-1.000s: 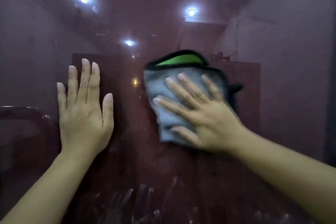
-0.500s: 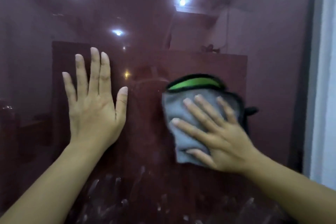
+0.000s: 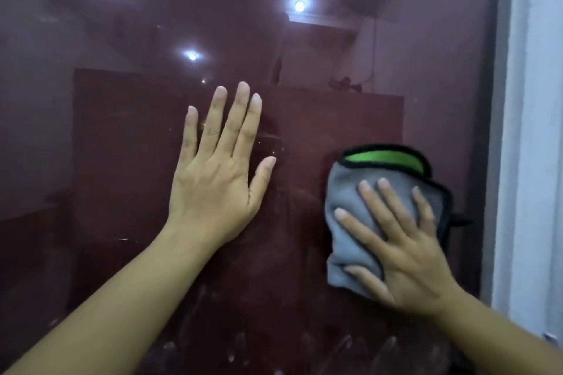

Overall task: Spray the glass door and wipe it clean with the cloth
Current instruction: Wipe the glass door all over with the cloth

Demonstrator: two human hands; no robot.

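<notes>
The dark tinted glass door fills nearly the whole view and reflects ceiling lights. My left hand lies flat on the glass, fingers spread and pointing up, holding nothing. To its right, my right hand presses a folded grey cloth with black edging and a green inner side flat against the glass, close to the door's right edge. Wet smears and streaks show on the glass below both hands. No spray bottle is in view.
A pale door frame or wall runs down the right side, just beyond the cloth. Reflections of a room with a dark panel show in the glass.
My right hand has slid the cloth to the right and down across the glass toward the frame. The view has shifted right, so the pale frame now shows.
</notes>
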